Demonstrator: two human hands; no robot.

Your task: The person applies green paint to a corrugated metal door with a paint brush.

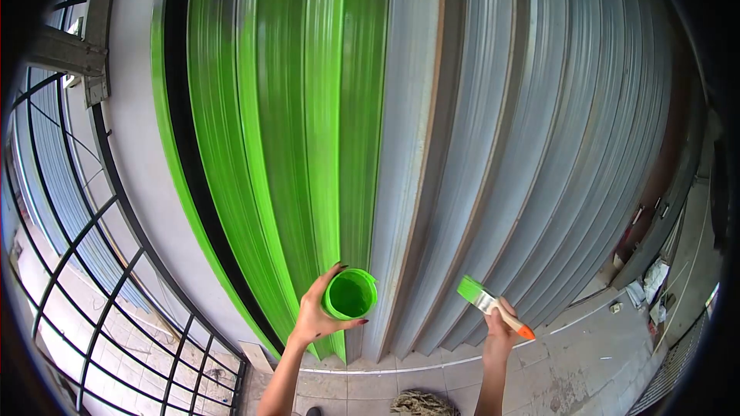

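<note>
My left hand is wrapped around a small round tub of green paint, its open top facing me. In my right hand is a paintbrush with a pale handle, an orange tip and bristles coated in green. The brush points up and left, apart from the tub. Behind both hands rises a corrugated metal shutter. Bright green paint covers its left folds, thinner and patchy toward the top, while the folds on the right are bare grey with brownish edges.
A black metal grille stands at the left, beside a white wall strip. Below is a tiled floor with a bundled brownish cloth-like thing near my feet. Odds and ends lie at the far right.
</note>
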